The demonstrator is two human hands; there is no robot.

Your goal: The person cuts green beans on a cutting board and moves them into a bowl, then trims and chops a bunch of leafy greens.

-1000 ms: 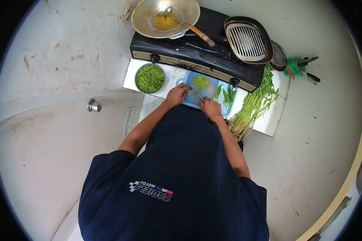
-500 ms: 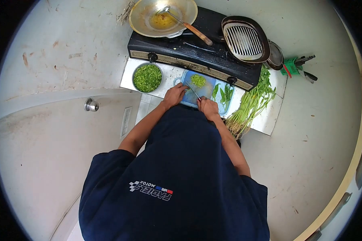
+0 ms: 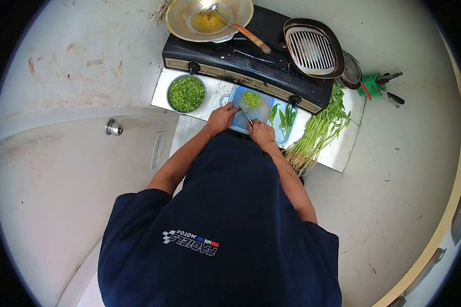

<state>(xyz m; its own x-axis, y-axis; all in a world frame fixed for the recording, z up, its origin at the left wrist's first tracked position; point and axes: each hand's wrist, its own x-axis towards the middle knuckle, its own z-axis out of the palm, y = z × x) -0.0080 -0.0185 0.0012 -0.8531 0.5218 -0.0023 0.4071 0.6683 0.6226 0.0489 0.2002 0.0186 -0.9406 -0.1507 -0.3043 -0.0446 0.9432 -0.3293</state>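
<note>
One slim steel-bladed knife [image 3: 243, 111], grasped in right hand [image 3: 262, 133] over blue rectangular plastic board [image 3: 259, 112], apparently mid-slicing; left hand [image 3: 221, 119] curled at board's left edge, hold unclear; fingertip clearance needed for further cuts.

Walls [image 3: 384, 215]: pale, scuffed, brown marks | Door [image 3: 87, 174]: off-white, round metal knob [image 3: 113, 127], slatted vent [image 3: 158, 150] | Floor [image 3: 184, 131]: light tiles, left of bench | Bench [image 3: 338, 156]: white-tiled top | Light: bright, fairly even
</note>
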